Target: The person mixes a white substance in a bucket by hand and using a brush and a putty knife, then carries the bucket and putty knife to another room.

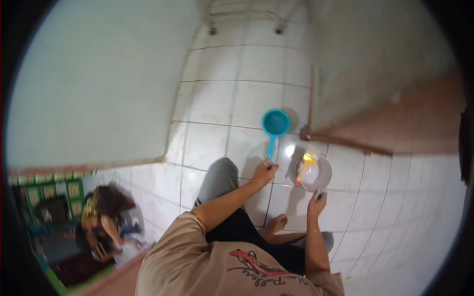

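Observation:
My left hand point(265, 172) is closed at the end of the handle of a teal plastic dipper point(276, 123), whose round cup points away from me. To the right, my right hand point(316, 203) is closed at the near edge of a round white bowl point(320, 173); whether that edge has a handle is too small to tell. A crumpled yellow packet point(309, 159) with a bit of red lies at the bowl's far left rim. The dipper and the bowl are apart from each other.
White tiled floor point(212, 98) runs ahead between two pale walls point(98, 84). The right wall ends in a brown-edged corner point(308, 133) close to the dipper. Legs of a pale frame point(247, 15) stand at the far end. At lower left, another person point(106, 222) bends over beside green-bordered panels.

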{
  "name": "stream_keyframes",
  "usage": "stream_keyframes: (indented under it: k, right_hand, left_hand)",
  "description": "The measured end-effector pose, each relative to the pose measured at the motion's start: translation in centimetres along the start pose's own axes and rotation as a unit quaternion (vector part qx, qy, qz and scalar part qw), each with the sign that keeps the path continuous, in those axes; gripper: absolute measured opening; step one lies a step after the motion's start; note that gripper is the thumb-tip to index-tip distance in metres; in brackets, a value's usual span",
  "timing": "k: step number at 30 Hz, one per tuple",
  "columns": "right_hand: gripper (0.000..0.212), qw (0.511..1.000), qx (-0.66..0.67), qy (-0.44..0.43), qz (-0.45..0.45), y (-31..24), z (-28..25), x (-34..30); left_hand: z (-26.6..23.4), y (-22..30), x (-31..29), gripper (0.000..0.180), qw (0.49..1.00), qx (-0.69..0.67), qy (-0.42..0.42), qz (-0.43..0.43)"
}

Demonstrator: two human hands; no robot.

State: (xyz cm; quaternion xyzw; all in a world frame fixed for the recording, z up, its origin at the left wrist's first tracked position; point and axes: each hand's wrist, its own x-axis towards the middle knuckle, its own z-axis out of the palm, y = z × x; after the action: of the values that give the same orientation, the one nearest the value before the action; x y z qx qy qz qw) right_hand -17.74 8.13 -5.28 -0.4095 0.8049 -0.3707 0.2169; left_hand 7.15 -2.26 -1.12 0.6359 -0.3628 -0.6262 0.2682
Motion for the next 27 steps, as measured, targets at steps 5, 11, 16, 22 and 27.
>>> stream_keyframes:
  k: [5,11,16,22,27]
  right_hand:
    - [0.029,0.983,-0.153,-0.099,0.006,-6.7,-8.6,-4.1]
    - [0.031,0.965,-0.199,-0.144,-0.087,-19.8,-17.4,-1.5]
    - [0.027,0.921,-0.236,-0.234,-0.204,-29.4,-19.6,-2.4]
    - [0.029,0.851,-0.295,-0.378,-0.215,-31.4,-15.0,-1.7]
    - [0.041,0.796,-0.313,-0.457,-0.245,-43.3,-11.6,-12.8]
  left_hand:
    - [-8.2,7.5,-10.1,0.031,0.987,0.071,0.125,0.071]
    - [-19.4,16.2,-25.9,0.045,0.969,0.061,0.238,0.01]
    - [-28.3,8.7,-44.3,0.044,0.895,0.129,0.425,-0.034]
    - [-30.7,0.0,-62.6,0.045,0.83,-0.065,0.497,-0.245]
    - [-25.8,-10.5,-73.4,0.043,0.763,-0.161,0.496,-0.382]
